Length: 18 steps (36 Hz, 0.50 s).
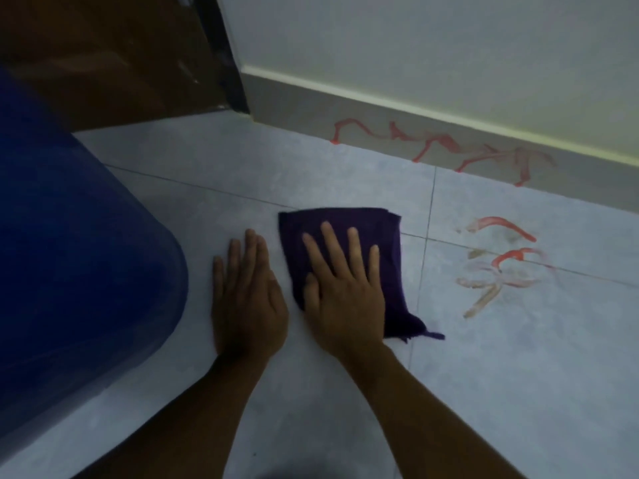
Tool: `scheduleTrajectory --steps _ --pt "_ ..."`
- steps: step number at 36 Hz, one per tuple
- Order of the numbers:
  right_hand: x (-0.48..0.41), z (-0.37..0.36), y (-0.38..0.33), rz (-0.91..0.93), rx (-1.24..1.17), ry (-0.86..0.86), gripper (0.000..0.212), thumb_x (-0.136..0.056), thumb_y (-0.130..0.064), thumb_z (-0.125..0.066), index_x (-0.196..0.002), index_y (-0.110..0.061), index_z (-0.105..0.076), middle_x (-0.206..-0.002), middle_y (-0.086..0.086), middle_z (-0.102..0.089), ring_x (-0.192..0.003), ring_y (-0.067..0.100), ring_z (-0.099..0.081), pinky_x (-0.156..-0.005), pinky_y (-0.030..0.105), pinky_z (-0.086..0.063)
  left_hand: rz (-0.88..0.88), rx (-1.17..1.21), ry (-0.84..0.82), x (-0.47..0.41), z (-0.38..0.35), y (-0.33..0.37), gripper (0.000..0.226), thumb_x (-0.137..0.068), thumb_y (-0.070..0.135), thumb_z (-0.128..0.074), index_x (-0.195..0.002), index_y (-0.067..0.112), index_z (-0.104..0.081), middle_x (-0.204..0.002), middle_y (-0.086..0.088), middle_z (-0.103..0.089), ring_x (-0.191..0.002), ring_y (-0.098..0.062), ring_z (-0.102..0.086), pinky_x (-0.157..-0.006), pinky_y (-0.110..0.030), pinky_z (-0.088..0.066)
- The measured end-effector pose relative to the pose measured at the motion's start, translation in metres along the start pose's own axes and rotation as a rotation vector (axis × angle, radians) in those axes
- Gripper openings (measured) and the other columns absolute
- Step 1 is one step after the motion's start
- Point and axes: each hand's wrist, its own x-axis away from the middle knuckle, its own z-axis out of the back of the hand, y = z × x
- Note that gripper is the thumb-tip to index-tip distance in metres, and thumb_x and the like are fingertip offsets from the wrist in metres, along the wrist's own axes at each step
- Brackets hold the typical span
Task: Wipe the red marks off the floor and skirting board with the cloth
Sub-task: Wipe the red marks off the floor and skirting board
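Note:
A dark purple cloth lies folded flat on the pale blue tiled floor. My right hand presses down on it, palm flat and fingers spread. My left hand rests flat on the bare tile just left of the cloth, fingers together, holding nothing. Red marks on the floor, partly smeared, lie to the right of the cloth. More red marks run along the grey skirting board beyond the cloth.
A large blue rounded container stands close on the left. A brown door with a dark edge stands at the upper left. A white wall rises above the skirting board.

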Motion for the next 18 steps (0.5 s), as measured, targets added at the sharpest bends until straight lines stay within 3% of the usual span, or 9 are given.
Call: scheduleTrajectory --steps 6,11,14,18 --pt "0.011 0.013 0.055 -0.151 0.054 0.034 0.062 -0.1 -0.044 -0.032 -0.159 -0.035 -0.019 -0.17 -0.003 -0.009 -0.157 0.029 -0.001 -0.124 0.058 -0.006 0.02 0.015 -0.008 0.0 -0.001 0.001 0.061 -0.106 0.032 -0.014 -0.164 0.013 -0.017 -0.174 -0.006 -0.014 -0.161 -0.025 -0.01 -0.131 -0.051 -0.015" --pt "-0.058 0.029 0.063 -0.345 0.018 0.046 0.062 -0.102 -0.047 -0.019 -0.16 -0.035 -0.002 -0.17 -0.002 0.004 -0.156 0.031 0.009 -0.123 0.059 0.004 0.019 0.018 -0.001 0.0 -0.001 0.001 0.061 -0.105 0.03 -0.016 -0.164 0.012 -0.019 -0.173 -0.006 -0.014 -0.161 -0.025 -0.012 -0.131 -0.051 -0.016" --pt "-0.055 0.026 0.049 -0.253 0.061 0.039 0.062 -0.102 -0.048 -0.019 -0.161 -0.034 -0.003 -0.17 -0.003 0.003 -0.156 0.031 0.008 -0.124 0.058 0.002 0.018 0.013 0.0 0.0 0.0 0.002 0.061 -0.105 0.028 -0.019 -0.164 0.011 -0.021 -0.173 -0.006 -0.016 -0.161 -0.026 -0.014 -0.13 -0.052 -0.017" --pt "0.03 0.008 0.038 -0.087 0.076 0.013 0.063 -0.101 -0.044 -0.031 -0.16 -0.033 -0.015 -0.17 -0.002 -0.006 -0.157 0.03 0.0 -0.123 0.059 -0.009 0.014 0.008 -0.018 0.0 0.001 0.002 0.061 -0.106 0.029 -0.018 -0.164 0.011 -0.018 -0.174 -0.006 -0.013 -0.162 -0.025 -0.01 -0.13 -0.052 -0.016"
